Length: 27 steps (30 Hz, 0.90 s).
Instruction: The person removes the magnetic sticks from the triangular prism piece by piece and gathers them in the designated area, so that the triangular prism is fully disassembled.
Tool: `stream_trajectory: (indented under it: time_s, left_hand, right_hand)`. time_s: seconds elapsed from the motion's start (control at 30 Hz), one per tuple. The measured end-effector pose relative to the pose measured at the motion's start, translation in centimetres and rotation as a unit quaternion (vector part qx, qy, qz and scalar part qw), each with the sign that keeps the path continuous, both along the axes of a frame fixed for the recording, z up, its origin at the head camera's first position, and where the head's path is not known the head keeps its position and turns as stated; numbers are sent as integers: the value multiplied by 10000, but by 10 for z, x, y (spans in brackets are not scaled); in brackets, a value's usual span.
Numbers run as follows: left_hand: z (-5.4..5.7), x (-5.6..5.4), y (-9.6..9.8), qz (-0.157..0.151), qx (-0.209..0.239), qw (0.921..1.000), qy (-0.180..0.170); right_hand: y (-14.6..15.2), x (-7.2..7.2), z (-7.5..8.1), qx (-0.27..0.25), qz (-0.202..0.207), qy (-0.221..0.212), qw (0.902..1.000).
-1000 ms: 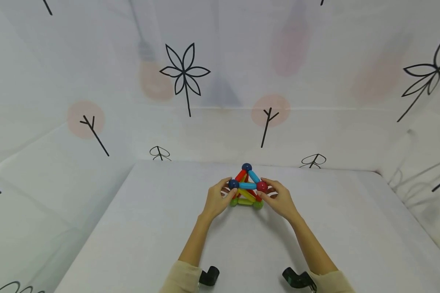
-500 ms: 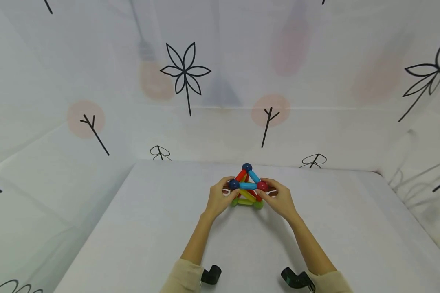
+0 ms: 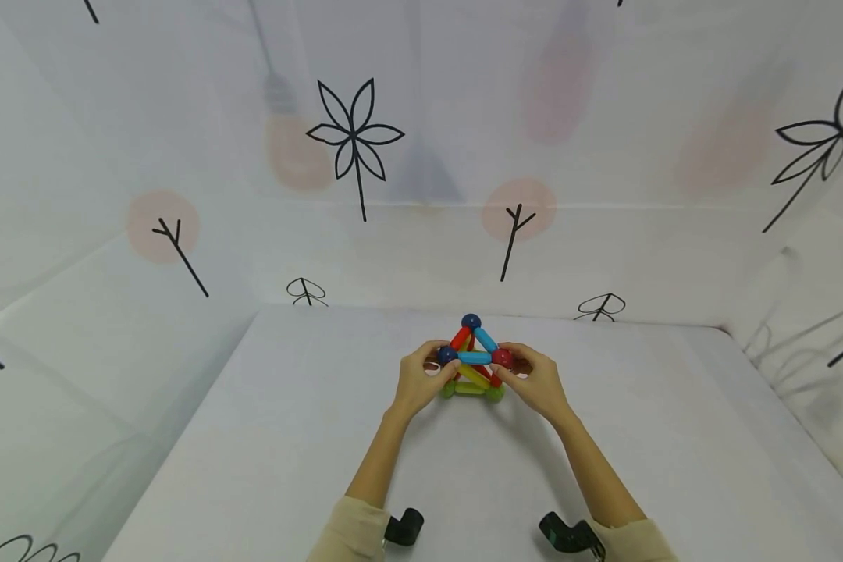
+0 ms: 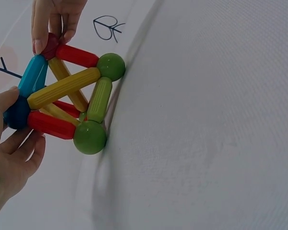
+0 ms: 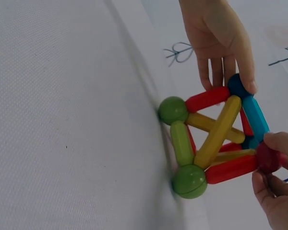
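Note:
A magnetic stick-and-ball frame (image 4: 62,89) stands on the white table, built of coloured rods and balls. My left hand (image 3: 419,380) pinches its near dark blue ball (image 3: 447,355) between thumb and fingers. Opposite, the red ball (image 5: 268,157) is held by my right hand (image 3: 538,382). A light blue rod (image 3: 474,358) joins these two balls. Another dark blue ball (image 3: 471,321) tops the far side. At the base, a light green rod (image 5: 182,143) links two green balls, the nearer one (image 5: 189,181) close to the table surface. Yellow rods cross diagonally between red ones.
The white table (image 3: 288,453) spreads around the frame. Behind it rises a pale cloth backdrop (image 3: 421,257) printed with plant outlines and soft pink spots. Black wrist devices sit by both sleeves, the left one (image 3: 404,528) and the right one (image 3: 569,534).

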State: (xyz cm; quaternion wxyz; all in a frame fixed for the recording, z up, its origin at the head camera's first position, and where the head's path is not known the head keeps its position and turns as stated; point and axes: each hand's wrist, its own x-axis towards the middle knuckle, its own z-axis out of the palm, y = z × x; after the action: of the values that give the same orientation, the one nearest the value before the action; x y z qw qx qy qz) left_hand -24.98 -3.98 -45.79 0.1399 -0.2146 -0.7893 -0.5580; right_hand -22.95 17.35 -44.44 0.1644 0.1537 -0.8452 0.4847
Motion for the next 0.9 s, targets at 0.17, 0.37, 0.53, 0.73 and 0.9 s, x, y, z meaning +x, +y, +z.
stream_trajectory:
  time_s: [0.17,0.37,0.53,0.73,0.9]
  left_hand:
    - [2,2,-1,-101,140,9999,5]
    - [2,3,-1,-65,122,9999,-26]
    - [2,2,0,-9,56,10000,-1]
    - [3,1,6,77,-41,9997,223]
    - [8,-1,14,172,-128,9986,476]
  right_hand:
    - [0,0,0,108,45,80,9999]
    - [0,0,1,188,106,-14,9998]
    - [1,-1,2,247,82,-38,9997]
    - [1,0,2,216,57,10,9998]
    - [1,0,1,241,60,36,9997]
